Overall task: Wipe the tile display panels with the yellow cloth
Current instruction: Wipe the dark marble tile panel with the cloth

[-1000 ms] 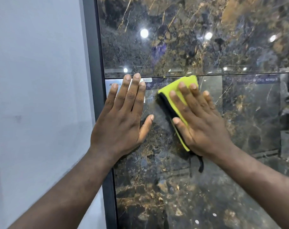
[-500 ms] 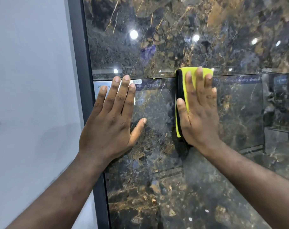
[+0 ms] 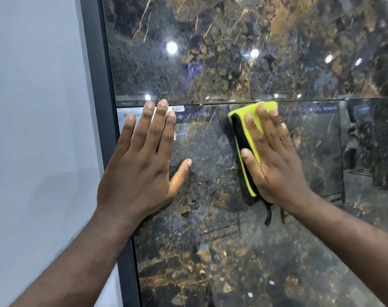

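Cloth slid right; left hand, right hand flat.

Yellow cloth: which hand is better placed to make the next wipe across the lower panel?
Right. The right hand presses the yellow cloth flat on the lower panel, just below the seam. The left hand rests bare, apart from the cloth, beside the dark frame.

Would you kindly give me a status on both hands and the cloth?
Left hand flat on lower tile panel, fingers over a white label. Right hand flat, pressing yellow cloth just under the seam. Nothing blocks the wipe.
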### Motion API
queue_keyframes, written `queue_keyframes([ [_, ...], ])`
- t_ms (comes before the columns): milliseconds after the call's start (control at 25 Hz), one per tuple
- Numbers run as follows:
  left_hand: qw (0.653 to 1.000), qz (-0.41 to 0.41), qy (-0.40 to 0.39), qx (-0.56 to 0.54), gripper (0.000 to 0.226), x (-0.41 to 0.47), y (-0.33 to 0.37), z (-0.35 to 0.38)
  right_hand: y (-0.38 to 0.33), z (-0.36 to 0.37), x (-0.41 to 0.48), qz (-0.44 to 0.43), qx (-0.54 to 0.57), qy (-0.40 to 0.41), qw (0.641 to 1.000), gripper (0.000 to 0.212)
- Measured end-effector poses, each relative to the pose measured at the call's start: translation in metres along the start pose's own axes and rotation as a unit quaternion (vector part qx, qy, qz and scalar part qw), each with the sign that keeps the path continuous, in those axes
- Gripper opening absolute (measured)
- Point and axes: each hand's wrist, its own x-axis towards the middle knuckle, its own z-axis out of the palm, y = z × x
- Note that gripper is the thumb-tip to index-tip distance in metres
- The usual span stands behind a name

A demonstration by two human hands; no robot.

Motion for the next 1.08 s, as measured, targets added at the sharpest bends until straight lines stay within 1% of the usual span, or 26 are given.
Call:
queue_keyframes([
  [40, 1.000, 0.001, 0.001, 0.001, 0.088, 0.001, 0.000, 0.000, 0.006, 0.000, 0.009, 0.043, 0.008, 0.020, 0.999, 0.065],
  [80, 1.000, 0.002, 0.002, -0.002, 0.088, 0.001, 0.000, -0.001, 0.003, 0.001, 0.018, 0.105, 0.023, 0.029, 0.994, 0.065],
  [120, 1.000, 0.001, 0.003, -0.005, 0.088, 0.002, 0.000, -0.001, -0.003, 0.004, 0.023, 0.149, 0.030, 0.032, 0.988, 0.066],
  [160, 1.000, 0.000, 0.001, -0.005, 0.088, 0.002, 0.001, -0.001, -0.009, 0.007, 0.022, 0.147, 0.026, 0.032, 0.988, 0.066],
  [200, 1.000, -0.002, 0.001, -0.003, 0.088, 0.002, 0.001, -0.001, -0.011, 0.010, 0.015, 0.100, 0.016, 0.027, 0.995, 0.066],
  [280, 1.000, -0.003, 0.001, -0.001, 0.088, 0.001, 0.001, -0.001, 0.003, 0.006, -0.001, -0.023, -0.010, -0.004, 1.000, 0.065],
  [320, 1.000, -0.002, 0.002, 0.000, 0.088, 0.000, 0.000, -0.001, 0.014, 0.000, 0.001, -0.036, -0.014, -0.006, 0.999, 0.065],
  [360, 1.000, -0.001, 0.004, -0.001, 0.088, 0.001, 0.000, -0.001, 0.022, -0.001, 0.008, 0.000, -0.010, 0.010, 1.000, 0.065],
  [440, 1.000, -0.001, 0.007, -0.009, 0.088, 0.001, 0.000, -0.001, 0.011, 0.003, 0.024, 0.155, 0.024, 0.042, 0.987, 0.067],
  [480, 1.000, 0.001, 0.007, -0.008, 0.088, 0.001, 0.001, -0.001, 0.000, 0.008, 0.025, 0.193, 0.033, 0.049, 0.979, 0.068],
  [520, 1.000, 0.002, 0.006, -0.007, 0.088, 0.001, 0.001, 0.000, -0.009, 0.012, 0.020, 0.165, 0.031, 0.051, 0.985, 0.068],
  [600, 1.000, 0.001, 0.003, -0.007, 0.088, 0.000, 0.000, 0.000, -0.005, 0.010, -0.001, 0.020, 0.013, 0.030, 0.999, 0.066],
  [640, 1.000, 0.001, 0.001, -0.005, 0.089, 0.000, -0.001, -0.001, 0.008, 0.004, -0.003, -0.028, -0.001, 0.021, 0.999, 0.065],
  [680, 1.000, 0.003, -0.001, -0.002, 0.089, 0.000, -0.001, -0.001, 0.023, -0.001, 0.001, -0.018, -0.002, 0.021, 1.000, 0.065],
  [720, 1.000, 0.008, -0.001, 0.003, 0.088, 0.001, -0.001, -0.001, 0.033, -0.001, 0.009, 0.039, 0.010, 0.036, 0.999, 0.066],
  [760, 1.000, 0.020, 0.001, 0.007, 0.087, 0.001, -0.001, -0.001, 0.032, 0.001, 0.018, 0.128, 0.034, 0.042, 0.990, 0.067],
  [800, 0.999, 0.036, 0.003, 0.009, 0.085, 0.001, 0.000, -0.002, 0.026, 0.004, 0.021, 0.199, 0.048, 0.047, 0.978, 0.068],
  [840, 0.999, 0.053, 0.003, 0.010, 0.083, 0.000, 0.000, -0.002, 0.017, 0.007, 0.019, 0.198, 0.039, 0.050, 0.978, 0.069],
  [880, 0.998, 0.063, 0.002, 0.011, 0.082, 0.000, 0.000, -0.002, 0.013, 0.009, 0.010, 0.138, 0.021, 0.046, 0.989, 0.069],
  [920, 0.998, 0.065, 0.000, 0.013, 0.081, 0.000, -0.001, -0.003, 0.016, 0.008, -0.004, 0.052, 0.007, 0.023, 0.998, 0.068],
  [960, 0.998, 0.062, 0.000, 0.016, 0.081, 0.000, -0.001, -0.003, 0.026, 0.003, -0.013, -0.025, -0.006, 0.002, 1.000, 0.067],
  [1000, 0.998, 0.054, 0.004, 0.017, 0.081, 0.001, 0.001, -0.003, 0.040, -0.003, -0.013, -0.041, -0.010, -0.004, 0.999, 0.067],
  [1040, 0.999, 0.044, 0.008, 0.016, 0.081, 0.004, 0.004, -0.003, 0.052, -0.006, -0.008, 0.004, -0.003, 0.009, 1.000, 0.067],
  [1080, 0.999, 0.034, 0.013, 0.012, 0.081, 0.010, 0.010, -0.003, 0.056, -0.006, 0.000, 0.089, 0.019, 0.025, 0.996, 0.068],
])
